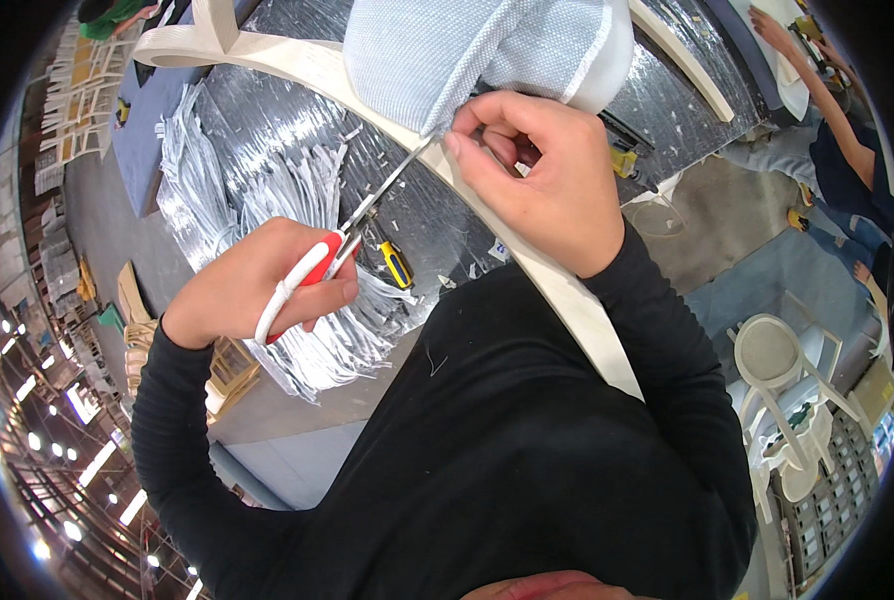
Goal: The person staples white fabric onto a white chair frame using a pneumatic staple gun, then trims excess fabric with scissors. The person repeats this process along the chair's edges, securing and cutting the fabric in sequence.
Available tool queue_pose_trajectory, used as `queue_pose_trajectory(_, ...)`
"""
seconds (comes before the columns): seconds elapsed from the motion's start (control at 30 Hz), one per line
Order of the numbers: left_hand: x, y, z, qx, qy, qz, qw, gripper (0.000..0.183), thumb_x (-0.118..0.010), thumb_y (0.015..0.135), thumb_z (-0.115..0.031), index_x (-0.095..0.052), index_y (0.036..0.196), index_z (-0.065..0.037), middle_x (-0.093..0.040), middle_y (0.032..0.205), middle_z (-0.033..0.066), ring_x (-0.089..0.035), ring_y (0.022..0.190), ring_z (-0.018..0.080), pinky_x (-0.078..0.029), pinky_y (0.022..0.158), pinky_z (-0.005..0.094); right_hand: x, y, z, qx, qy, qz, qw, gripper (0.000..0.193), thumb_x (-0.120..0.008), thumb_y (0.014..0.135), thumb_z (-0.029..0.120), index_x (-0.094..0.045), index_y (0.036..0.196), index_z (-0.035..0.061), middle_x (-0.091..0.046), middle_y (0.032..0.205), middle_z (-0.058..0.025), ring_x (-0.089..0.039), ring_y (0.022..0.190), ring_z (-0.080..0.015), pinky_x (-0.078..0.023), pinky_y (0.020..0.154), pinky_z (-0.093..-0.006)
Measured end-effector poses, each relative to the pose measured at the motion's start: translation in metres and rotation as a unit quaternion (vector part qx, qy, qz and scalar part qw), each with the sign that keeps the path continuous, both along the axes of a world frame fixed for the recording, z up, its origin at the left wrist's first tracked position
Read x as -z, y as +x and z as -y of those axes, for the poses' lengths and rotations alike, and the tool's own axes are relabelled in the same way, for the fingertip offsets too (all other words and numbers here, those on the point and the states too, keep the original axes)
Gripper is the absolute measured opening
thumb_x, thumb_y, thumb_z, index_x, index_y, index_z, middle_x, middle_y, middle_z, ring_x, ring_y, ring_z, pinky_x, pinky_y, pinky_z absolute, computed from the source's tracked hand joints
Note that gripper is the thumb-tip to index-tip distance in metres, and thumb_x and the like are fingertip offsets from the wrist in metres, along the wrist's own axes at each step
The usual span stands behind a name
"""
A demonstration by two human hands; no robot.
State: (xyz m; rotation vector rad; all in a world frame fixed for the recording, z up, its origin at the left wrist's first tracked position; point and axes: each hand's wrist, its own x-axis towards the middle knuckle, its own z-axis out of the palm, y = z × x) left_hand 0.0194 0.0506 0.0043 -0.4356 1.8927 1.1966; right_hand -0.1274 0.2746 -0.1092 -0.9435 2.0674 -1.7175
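My left hand (237, 285) is closed round the red and white handles of a pair of scissors (385, 188). The blades point up and right, and their tips meet the edge of a light grey woven fabric (407, 60). That fabric covers a padded, rounded chair part set against a pale wooden frame (547, 275). With thumb and fingers bent together, my right hand (557, 185) pinches the fabric's lower edge close to the scissor tips. Exactly how much cloth lies between its fingers is hidden. The frame's long leg runs down beneath my right wrist toward my body.
Bundles of grey-white strips (292, 195) lie on the dark, scrap-strewn table (247, 110). Near the scissors is a yellow and black hand tool (397, 266); another yellow-handled tool (624, 162) lies beyond my right hand. Co-workers are at right, above pale chair frames (767, 350).
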Motion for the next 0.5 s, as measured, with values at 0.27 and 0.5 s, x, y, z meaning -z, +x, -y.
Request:
queue_pose_trajectory(0.27,-0.006,-0.012,0.006,0.036,0.010,0.004,0.999,0.020,-0.072,0.095,-0.020,-0.070,0.093,0.000,-0.067,0.067,0.0050,-0.064,0.057,0.0125,-0.050,0.057,0.0280,0.001,0.000,-0.002,0.001,-0.002,0.010,1.000,0.010,-0.080,0.087,0.010,-0.076,0.093,0.0035,-0.046,0.058,-0.0025,-0.044,0.052,-0.0140,-0.038,0.053,-0.0328)
queue_pose_trajectory(0.5,-0.010,-0.008,0.015,0.055,0.050,-0.009,0.997,0.027,-0.072,0.098,-0.026,-0.068,0.090,-0.001,-0.068,0.068,0.0058,-0.065,0.057,0.0131,-0.049,0.056,0.0287,0.007,0.003,-0.001,0.016,-0.022,0.027,0.999,0.010,-0.080,0.089,0.007,-0.076,0.094,0.0010,-0.039,0.058,0.0022,-0.036,0.055,-0.0068,-0.033,0.053,-0.0279)
